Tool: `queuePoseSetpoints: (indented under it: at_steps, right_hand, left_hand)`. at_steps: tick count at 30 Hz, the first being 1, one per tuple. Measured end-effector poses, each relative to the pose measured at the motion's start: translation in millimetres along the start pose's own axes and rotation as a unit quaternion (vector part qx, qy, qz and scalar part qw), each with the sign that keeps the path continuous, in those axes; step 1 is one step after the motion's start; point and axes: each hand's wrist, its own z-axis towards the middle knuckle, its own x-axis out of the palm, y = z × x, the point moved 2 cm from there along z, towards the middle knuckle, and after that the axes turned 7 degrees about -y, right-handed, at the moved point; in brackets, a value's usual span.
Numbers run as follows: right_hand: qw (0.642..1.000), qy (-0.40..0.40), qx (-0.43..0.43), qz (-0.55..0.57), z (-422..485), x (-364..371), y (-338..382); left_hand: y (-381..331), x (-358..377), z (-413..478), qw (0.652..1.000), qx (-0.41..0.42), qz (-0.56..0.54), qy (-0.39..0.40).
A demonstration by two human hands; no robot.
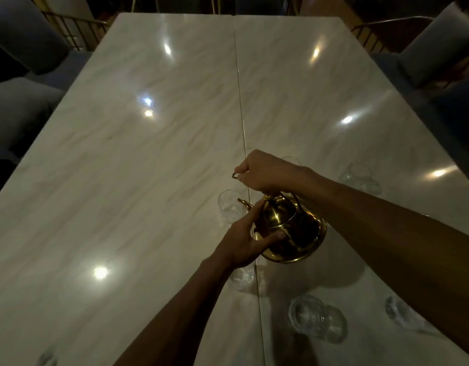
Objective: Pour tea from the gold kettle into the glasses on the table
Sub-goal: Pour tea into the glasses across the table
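A gold kettle (294, 231) hangs tilted to the left above the marble table (138, 159). Its spout points over a clear glass (230, 206). My right hand (262, 171) grips the kettle's top handle from above. My left hand (241, 241) presses on the kettle's lid and body, thumb across the front. Another glass (242, 276) stands partly hidden under my left wrist. More clear glasses stand at the far right (360, 177), near right (311, 317) and by my right forearm (403, 314). Whether tea is flowing I cannot see.
The table has a seam (241, 107) down its middle and bright light reflections. Upholstered chairs stand at the left (19, 107) and right (439, 43) sides. A blurred glass object (47, 359) sits at the near left edge.
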Motion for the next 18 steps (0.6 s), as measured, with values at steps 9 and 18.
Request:
queuePoseSetpoints:
  at_steps: [9,18]
  right_hand:
    - [1.000,0.009,0.019,0.006,2.6,0.5,-1.7]
    - [0.999,0.023,0.027,0.011,6.9,1.9,-2.1]
  left_hand:
    - [0.0,-0.5,3.4,1.000,-0.005,-0.008,0.017]
    - [-1.6,-1.2,4.0,1.000,-0.008,-0.004,0.020]
